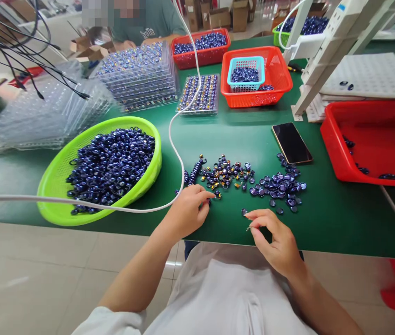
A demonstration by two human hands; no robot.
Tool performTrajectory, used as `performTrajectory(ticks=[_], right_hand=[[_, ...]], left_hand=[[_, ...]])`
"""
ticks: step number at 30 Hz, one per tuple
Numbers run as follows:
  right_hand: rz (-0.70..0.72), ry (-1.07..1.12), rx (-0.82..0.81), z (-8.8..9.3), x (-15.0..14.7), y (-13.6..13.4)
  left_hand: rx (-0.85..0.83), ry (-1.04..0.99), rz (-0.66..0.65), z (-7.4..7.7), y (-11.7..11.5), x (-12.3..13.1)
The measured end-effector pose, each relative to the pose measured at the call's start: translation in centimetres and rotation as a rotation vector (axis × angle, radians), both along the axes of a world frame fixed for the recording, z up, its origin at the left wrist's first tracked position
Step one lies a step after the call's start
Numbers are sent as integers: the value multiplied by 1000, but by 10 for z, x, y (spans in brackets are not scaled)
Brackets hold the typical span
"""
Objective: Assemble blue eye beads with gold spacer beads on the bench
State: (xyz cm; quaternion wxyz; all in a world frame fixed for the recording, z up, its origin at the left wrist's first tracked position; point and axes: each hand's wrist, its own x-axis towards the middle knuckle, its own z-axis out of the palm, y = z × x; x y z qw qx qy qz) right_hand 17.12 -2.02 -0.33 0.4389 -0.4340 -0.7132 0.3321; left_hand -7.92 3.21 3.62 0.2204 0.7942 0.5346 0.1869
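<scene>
My left hand (191, 208) is closed in a pinch, with a bit of a small dark blue piece (209, 203) showing between thumb and forefinger. Just past its fingertips lies a loose pile of blue-and-gold pieces (223, 173), beside short rows of dark blue ringed pieces (194, 173). My right hand (276, 237) pinches a small thin shiny piece (248, 228), mostly covered by the fingers. A single dark blue oval cap (244, 211) is right by that forefinger. Beyond the right hand spreads a heap of similar blue caps (281, 187).
At left stands a green basket (157, 160) full of dark blue pieces; a white cable (180, 153) crosses over it. Behind are stacked clear trays (141, 88), a filled tray (199, 95) and red baskets (274, 95). A phone (291, 143) and red bin (375, 153) lie right. Someone sits opposite.
</scene>
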Motion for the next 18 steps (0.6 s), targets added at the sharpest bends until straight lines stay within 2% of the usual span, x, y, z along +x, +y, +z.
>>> performTrajectory(ticks=[3,5,7,10,15,18], right_hand=[[69,19,98,2,-3,-2],[107,3,160,3,-6,-2],[96,-30,187,4,-8,-2],[33,-89,194,3,-9,-2],[-10,-148,167,2,-3,-5],[-15,-55,66,2,1,-10]], left_hand=[[-165,-358,6,2,-10,22],[-263,-480,57,-1,-16,38],[-318,-543,98,-6,-20,51],[-350,-589,93,-15,-23,63],[-400,-652,69,-26,-26,66],[-416,-698,95,-29,-30,66]])
